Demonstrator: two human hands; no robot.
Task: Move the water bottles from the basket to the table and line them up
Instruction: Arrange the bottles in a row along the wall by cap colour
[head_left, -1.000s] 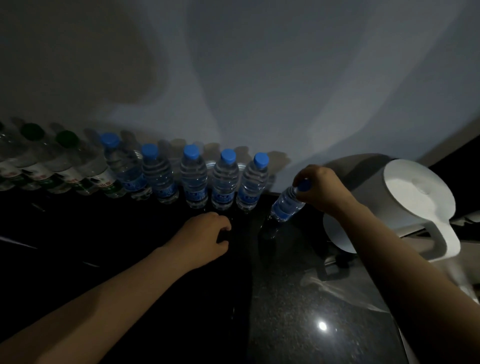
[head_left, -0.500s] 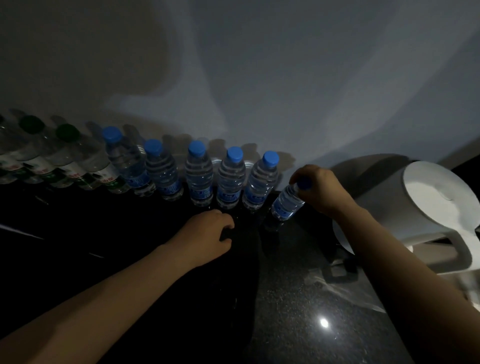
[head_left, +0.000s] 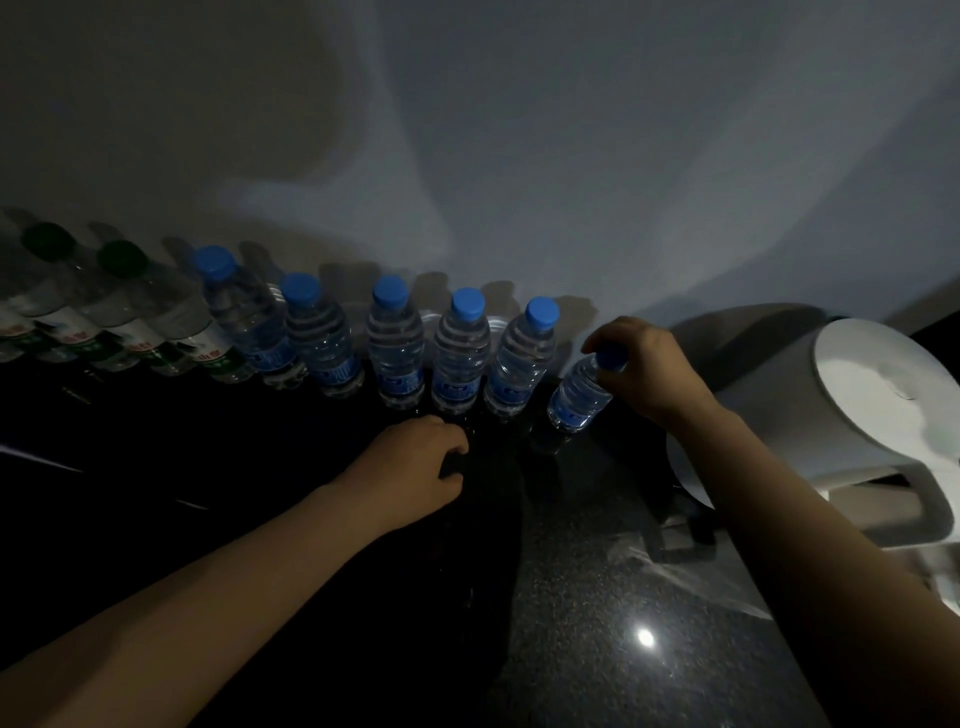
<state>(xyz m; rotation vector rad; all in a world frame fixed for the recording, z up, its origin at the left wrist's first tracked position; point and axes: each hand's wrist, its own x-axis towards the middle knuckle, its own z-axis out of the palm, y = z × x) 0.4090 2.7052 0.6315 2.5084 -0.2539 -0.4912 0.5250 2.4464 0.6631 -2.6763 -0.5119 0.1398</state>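
— Where's the right hand (head_left: 641, 366)?
— Its grip is clamped over the blue cap of a water bottle (head_left: 577, 397), which stands tilted on the dark surface (head_left: 597, 597), just beside the last of the five blue-capped bottles (head_left: 514, 364).
— And the left hand (head_left: 415, 467)?
— Curled loosely on the surface, holding nothing — just in front of the row. A white kettle (head_left: 852, 415) sits beyond the gripping hand.

Both bare forearms reach up from the lower corners of the frame. The right hand (head_left: 641, 366), right of centre, closes its fingers from above around a bottle's cap (head_left: 611, 359). The left hand (head_left: 415, 470), at centre, rests knuckles-up, fingers curled, apparently empty in the dim light
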